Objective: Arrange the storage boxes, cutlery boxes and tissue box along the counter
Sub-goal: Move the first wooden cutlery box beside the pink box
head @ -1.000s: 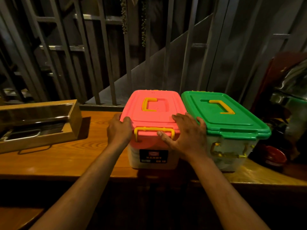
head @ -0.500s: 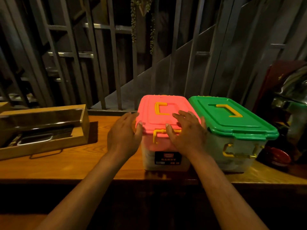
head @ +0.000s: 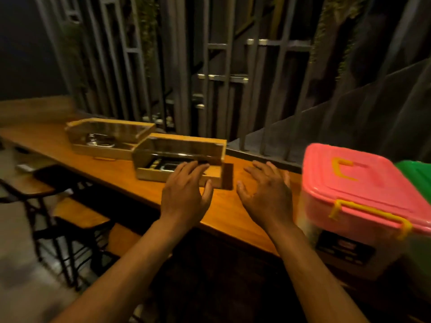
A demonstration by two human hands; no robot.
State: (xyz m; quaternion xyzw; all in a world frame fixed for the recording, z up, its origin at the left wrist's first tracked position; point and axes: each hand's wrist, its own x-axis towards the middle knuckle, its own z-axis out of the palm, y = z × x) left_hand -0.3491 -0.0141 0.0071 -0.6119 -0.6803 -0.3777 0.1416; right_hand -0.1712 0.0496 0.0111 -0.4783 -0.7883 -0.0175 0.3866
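Observation:
A pink-lidded storage box [head: 356, 183] with yellow handle and clasp stands on the wooden counter [head: 130, 180] at the right. A sliver of the green-lidded box [head: 417, 171] shows behind it at the frame edge. Two wooden cutlery boxes with clear lids lie to the left: the nearer one [head: 184, 151] and a farther one [head: 102, 134]. My left hand [head: 186, 194] hovers open at the near right corner of the nearer cutlery box. My right hand [head: 265, 194] hovers open over bare counter between that box and the pink box. No tissue box is visible.
Dark vertical metal bars and a slanted stair wall [head: 326, 127] run behind the counter. Wooden stools with black frames [head: 70, 213] stand below the counter's front edge at the left.
Both hands have come off the pink box and moved left toward the nearer cutlery box. The view has swung left, bringing a second cutlery box into sight.

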